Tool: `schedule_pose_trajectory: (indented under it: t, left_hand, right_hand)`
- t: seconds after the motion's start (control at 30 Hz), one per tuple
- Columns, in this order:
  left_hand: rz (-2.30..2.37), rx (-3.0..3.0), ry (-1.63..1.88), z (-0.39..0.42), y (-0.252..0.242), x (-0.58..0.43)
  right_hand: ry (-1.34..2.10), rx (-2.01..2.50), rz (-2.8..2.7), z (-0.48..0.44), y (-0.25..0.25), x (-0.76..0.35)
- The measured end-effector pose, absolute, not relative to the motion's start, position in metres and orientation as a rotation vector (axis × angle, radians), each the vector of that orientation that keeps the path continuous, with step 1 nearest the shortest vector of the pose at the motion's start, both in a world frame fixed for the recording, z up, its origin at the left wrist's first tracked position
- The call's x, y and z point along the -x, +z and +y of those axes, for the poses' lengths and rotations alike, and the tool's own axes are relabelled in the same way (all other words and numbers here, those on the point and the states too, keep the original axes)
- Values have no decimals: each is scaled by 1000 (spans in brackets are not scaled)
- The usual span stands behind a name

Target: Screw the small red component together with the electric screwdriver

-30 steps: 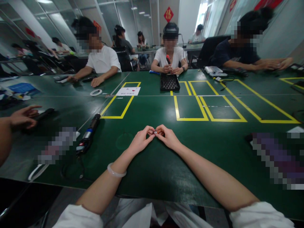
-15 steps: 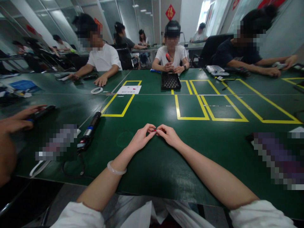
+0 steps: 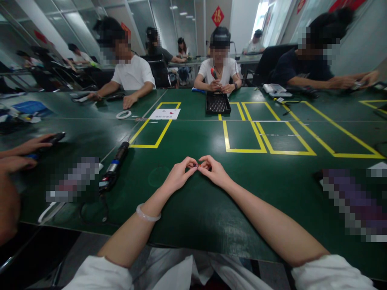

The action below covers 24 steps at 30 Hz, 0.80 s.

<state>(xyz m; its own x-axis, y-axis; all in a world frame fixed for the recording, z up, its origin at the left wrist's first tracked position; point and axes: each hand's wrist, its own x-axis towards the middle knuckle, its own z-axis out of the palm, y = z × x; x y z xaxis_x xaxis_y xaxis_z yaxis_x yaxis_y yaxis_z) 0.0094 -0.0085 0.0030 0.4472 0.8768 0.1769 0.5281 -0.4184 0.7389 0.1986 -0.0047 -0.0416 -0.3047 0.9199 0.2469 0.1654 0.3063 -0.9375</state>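
My left hand (image 3: 179, 174) and my right hand (image 3: 214, 170) rest on the green table (image 3: 193, 209), fingertips meeting at the middle. Both pinch one tiny part (image 3: 196, 165) with a red spot; it is too small to name. A pale bangle (image 3: 147, 214) circles my left wrist. A black electric screwdriver (image 3: 114, 168) with a cable lies on the table to the left of my left hand.
Yellow tape boxes (image 3: 242, 137) mark the table beyond my hands. A black tray (image 3: 217, 104) sits in front of the person opposite. A white card (image 3: 165, 114) and a white ring (image 3: 123, 114) lie at back left. A neighbour's hand (image 3: 28, 146) holds a dark tool at left.
My hands have stayed joined on the small part, with the fingers shifting slightly around it. The neighbour's hand at left has moved lower and outward with the dark tool.
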Motion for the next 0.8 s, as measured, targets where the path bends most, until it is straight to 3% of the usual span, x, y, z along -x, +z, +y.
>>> schedule_pose_trajectory:
  t: [0.5,0.8]
  left_hand:
    - [1253,-1985,862,-3,20,20]
    - [2152,-2170,500,-21,21,191]
  right_hand:
    - [1078,982,-1675,-3,-45,-197]
    - [1042,1055,-1800,-6,-39,-195]
